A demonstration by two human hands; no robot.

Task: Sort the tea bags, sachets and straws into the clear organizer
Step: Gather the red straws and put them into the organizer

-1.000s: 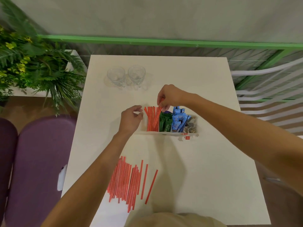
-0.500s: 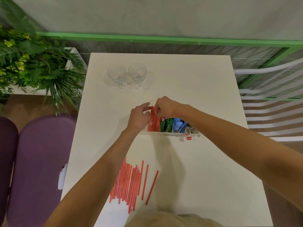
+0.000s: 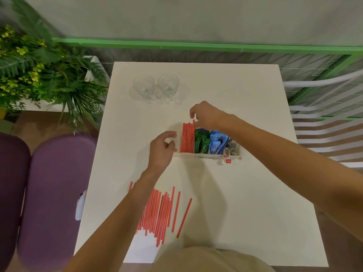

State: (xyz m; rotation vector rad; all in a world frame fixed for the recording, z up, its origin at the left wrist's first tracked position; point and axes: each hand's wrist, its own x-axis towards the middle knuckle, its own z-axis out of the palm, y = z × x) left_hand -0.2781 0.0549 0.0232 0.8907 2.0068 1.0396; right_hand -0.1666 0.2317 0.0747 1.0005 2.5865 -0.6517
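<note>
Soft even light, faint shadows, warped edges

Two hands are over the table [image 3: 245, 193]: the left hand [image 3: 162, 149] and the right hand [image 3: 206, 114]. Two clear glass cups stand at the far side, the left cup [image 3: 143, 86] and the right cup [image 3: 168, 84]. One clear organizer [image 3: 208, 156] holds four groups: red straws [image 3: 187, 138], green sachets [image 3: 202, 142], blue sachets [image 3: 217, 143] and tea bags [image 3: 232, 148], too packed to count. The loose straws [image 3: 159, 211] near the table's edge number well over a dozen.
</note>
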